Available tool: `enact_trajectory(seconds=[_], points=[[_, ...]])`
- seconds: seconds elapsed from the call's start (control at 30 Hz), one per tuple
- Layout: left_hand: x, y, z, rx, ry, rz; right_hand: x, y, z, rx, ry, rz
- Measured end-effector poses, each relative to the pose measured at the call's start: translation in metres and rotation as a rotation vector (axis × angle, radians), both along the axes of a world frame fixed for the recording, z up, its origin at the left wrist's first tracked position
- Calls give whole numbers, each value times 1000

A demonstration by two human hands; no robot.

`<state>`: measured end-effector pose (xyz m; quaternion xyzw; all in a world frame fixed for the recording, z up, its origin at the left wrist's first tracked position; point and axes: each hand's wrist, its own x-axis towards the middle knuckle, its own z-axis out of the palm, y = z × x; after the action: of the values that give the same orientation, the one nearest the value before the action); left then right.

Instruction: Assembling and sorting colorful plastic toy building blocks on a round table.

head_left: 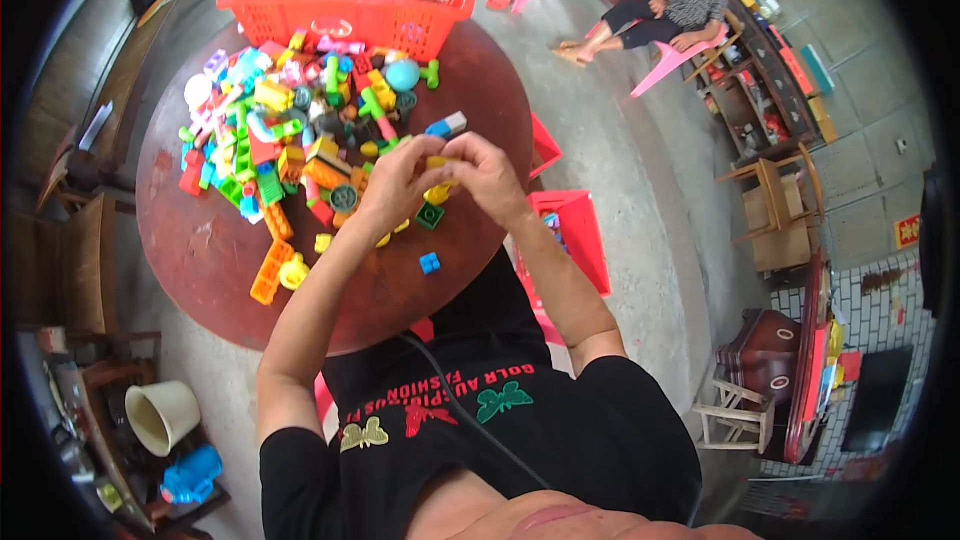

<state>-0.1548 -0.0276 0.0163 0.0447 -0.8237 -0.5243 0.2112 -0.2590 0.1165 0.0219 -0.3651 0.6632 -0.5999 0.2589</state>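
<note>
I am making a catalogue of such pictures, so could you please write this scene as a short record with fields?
Surface: round red-brown table
Left hand: holds a small yellow piece, its shape partly hidden
Right hand: on the same yellow piece, close to the left hand
Pile: mixed colourful toy blocks, mostly left of the hands
Lying apart: small blue block, nearer the person than the pile
Far side of table: large red basket
Right of table: red bin with small things inside
Background: seated person on a pink chair

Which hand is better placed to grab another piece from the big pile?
Probably the left hand: it's at the toy pile's edge, while the right hand sits farther off. A yellow piece shows between them.
</note>
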Motion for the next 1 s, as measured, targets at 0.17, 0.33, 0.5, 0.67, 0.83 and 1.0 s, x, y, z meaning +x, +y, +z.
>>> enact_trajectory(seconds=[0.17, 0.33, 0.5, 0.67, 0.83, 1.0], points=[[0, 24, -17, 80, 13, 40, -17, 20, 2, 0, 6, 73], [17, 28, -15, 700, -106, 10, -66, 19, -19, 128, 883, -162], [37, 14, -15, 1148, -40, 53, -89, -2, -64, 543, 1055, -75], [52, 3, -9, 1154, -97, 192, -82, -12, -74, 536, 927, -72], [56, -13, -36, 1029, -113, -12, -73, -25, -69, 376, 1008, -187], [54, 7, -33, 769, -42, 122, -75, -26, -73, 301, 818, -204]])
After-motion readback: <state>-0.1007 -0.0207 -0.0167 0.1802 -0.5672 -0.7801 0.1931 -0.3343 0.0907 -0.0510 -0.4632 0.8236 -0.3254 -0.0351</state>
